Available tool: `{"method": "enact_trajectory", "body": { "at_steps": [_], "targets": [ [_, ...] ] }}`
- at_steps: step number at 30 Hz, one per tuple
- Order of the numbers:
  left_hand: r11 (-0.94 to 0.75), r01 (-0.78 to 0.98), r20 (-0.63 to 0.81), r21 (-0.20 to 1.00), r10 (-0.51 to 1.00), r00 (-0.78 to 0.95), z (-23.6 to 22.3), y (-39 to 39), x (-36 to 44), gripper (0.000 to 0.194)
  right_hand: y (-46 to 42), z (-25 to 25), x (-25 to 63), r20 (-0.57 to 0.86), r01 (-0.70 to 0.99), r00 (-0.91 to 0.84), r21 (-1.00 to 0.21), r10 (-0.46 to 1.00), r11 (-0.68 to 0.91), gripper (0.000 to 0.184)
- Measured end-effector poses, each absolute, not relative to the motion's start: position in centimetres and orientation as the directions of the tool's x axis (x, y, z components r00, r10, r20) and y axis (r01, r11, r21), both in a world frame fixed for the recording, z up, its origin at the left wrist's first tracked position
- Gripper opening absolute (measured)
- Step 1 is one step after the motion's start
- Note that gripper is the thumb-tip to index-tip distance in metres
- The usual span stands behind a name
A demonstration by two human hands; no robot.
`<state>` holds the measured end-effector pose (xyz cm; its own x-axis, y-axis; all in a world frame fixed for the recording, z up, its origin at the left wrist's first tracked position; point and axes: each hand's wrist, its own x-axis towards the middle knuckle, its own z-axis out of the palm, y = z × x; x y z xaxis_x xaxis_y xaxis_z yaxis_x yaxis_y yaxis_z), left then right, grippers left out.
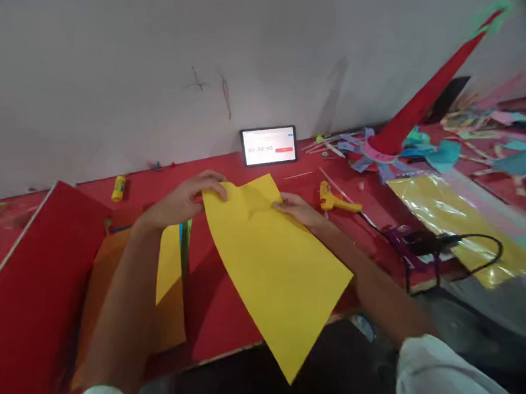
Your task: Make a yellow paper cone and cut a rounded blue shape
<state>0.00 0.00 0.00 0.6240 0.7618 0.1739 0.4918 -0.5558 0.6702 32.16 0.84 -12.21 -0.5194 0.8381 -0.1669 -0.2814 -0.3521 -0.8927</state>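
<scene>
A yellow sheet of paper (277,262) is held up over the front edge of the red table, its lower corner hanging past that edge. My left hand (195,193) pinches the sheet's upper left corner, thumb on top. On the upper right side, my right hand (291,205) grips the sheet between thumb and fingers. The paper bends slightly between both hands. Under my left forearm lie an orange sheet (170,324) and another yellow piece (168,262). Right of my right hand rests a yellow hot glue gun (336,199) with a black cord.
A tablet showing a timer (269,145) leans on the wall. A glue stick (119,188) stands at left, near a large red board (42,279). To the right are a red paper cone (427,100), a plastic-wrapped yellow pack (439,206), a purple power strip (406,243) and paper scraps.
</scene>
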Motion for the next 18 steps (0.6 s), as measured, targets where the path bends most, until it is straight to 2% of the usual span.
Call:
{"method": "enact_trajectory", "body": {
  "at_steps": [5, 10, 13, 18],
  "targets": [
    [-0.586, 0.417, 0.166, 0.695, 0.695, 0.699, 0.4, -0.5, -0.4, 0.020, 0.7, -12.6, 31.9, -0.104, -0.222, -0.458, -0.948, 0.883, -0.227, 0.034],
    [-0.489, 0.436, 0.008, 0.755, 0.672, 0.740, 1.0, -1.0, 0.3, 0.008, 0.9, -13.0, 31.6, -0.034, -0.168, -0.400, -0.980, 0.916, -0.110, 0.032],
    [-0.420, 0.495, -0.035, 0.761, 0.735, 0.677, 1.0, -1.3, 0.8, 0.022, 0.4, -12.8, 31.3, -0.028, -0.190, -0.415, -0.975, 0.909, -0.117, 0.033],
    [-0.386, 0.521, 0.060, 0.762, 0.842, 0.536, 0.5, -1.2, 2.2, 0.030, -0.4, -12.7, 30.5, 0.002, -0.192, -0.348, -0.979, 0.937, -0.070, 0.036]
  ]
}}
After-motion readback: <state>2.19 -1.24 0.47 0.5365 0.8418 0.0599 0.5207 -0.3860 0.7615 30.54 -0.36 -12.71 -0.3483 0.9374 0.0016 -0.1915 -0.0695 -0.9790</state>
